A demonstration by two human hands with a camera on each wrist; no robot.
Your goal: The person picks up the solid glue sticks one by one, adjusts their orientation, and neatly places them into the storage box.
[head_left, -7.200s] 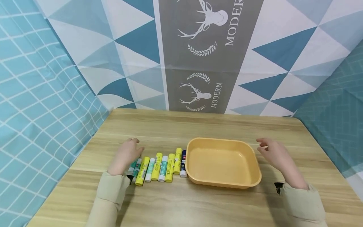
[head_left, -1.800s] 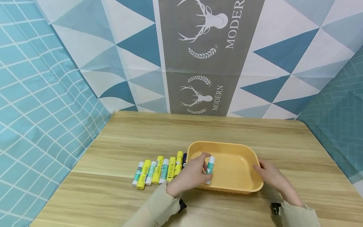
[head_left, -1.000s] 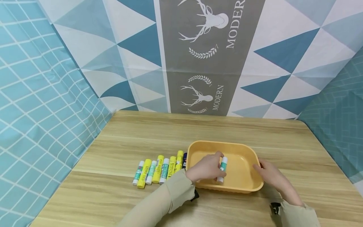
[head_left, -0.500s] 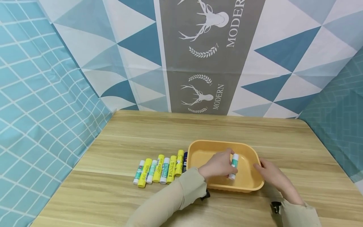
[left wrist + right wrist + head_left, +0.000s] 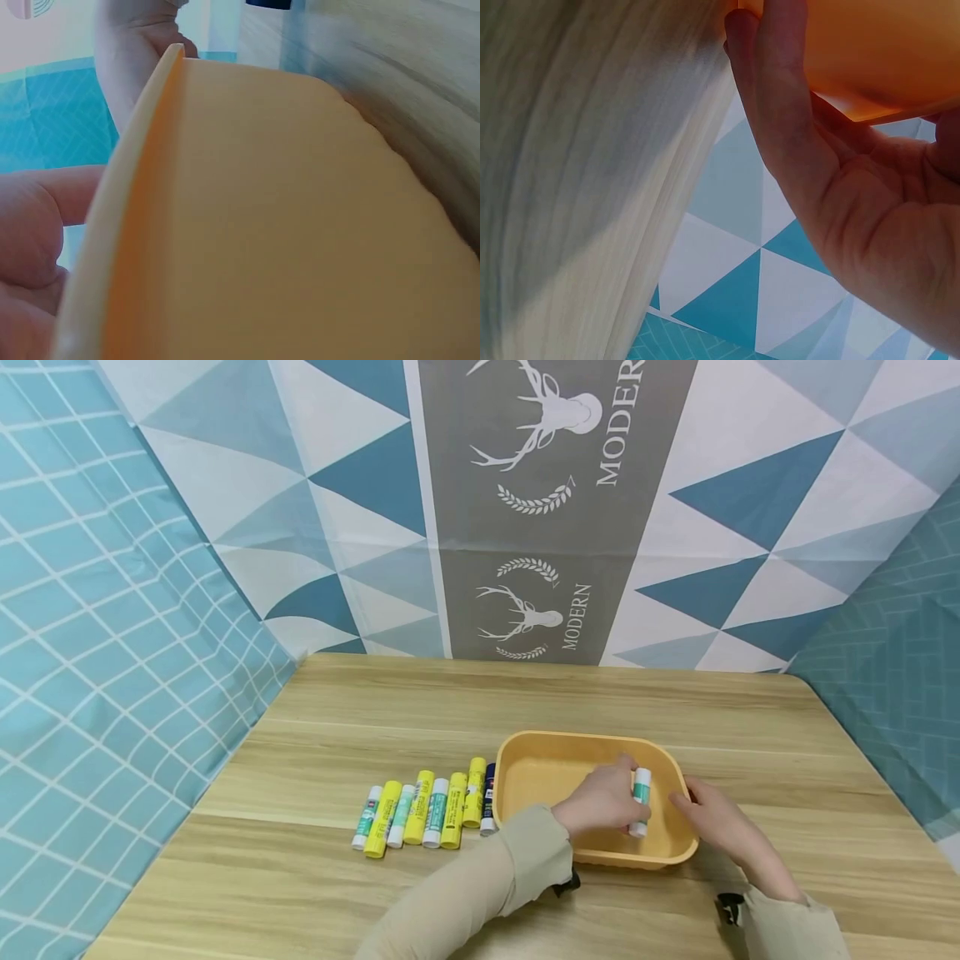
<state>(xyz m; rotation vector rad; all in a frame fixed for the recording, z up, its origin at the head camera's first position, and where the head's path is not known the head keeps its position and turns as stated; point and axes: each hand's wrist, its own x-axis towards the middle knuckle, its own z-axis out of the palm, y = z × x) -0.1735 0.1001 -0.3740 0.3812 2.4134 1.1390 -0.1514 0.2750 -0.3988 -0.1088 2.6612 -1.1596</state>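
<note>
Within the orange plastic tray (image 5: 536, 777), my left hand (image 5: 600, 797) pinches a white-and-green glue stick (image 5: 642, 787) between thumb and fingers. The stick stands tilted near the tray's right end; whether it touches the floor, I cannot tell. My right hand (image 5: 723, 827) grips the tray's right rim, thumb on top and fingers outside. In the right wrist view, the curled fingers of the right hand (image 5: 855, 180) lie against the tray's outer wall (image 5: 885, 52). The left wrist view is mostly filled by the outer wall (image 5: 262, 202), part of the left hand (image 5: 30, 232) showing beyond the rim.
Left of the tray lies a row of several glue sticks: yellow ones (image 5: 383, 818), white-and-green ones (image 5: 435, 812), and a dark blue one (image 5: 488, 799) beside the tray wall. The wooden tabletop (image 5: 300, 877) meets a patterned cloth (image 5: 525, 527) at the back.
Since the earliest frame, the leftmost glue stick has left the row in my left hand, and my right hand has taken the tray rim. Lately the left hand slid rightward across the tray.
</note>
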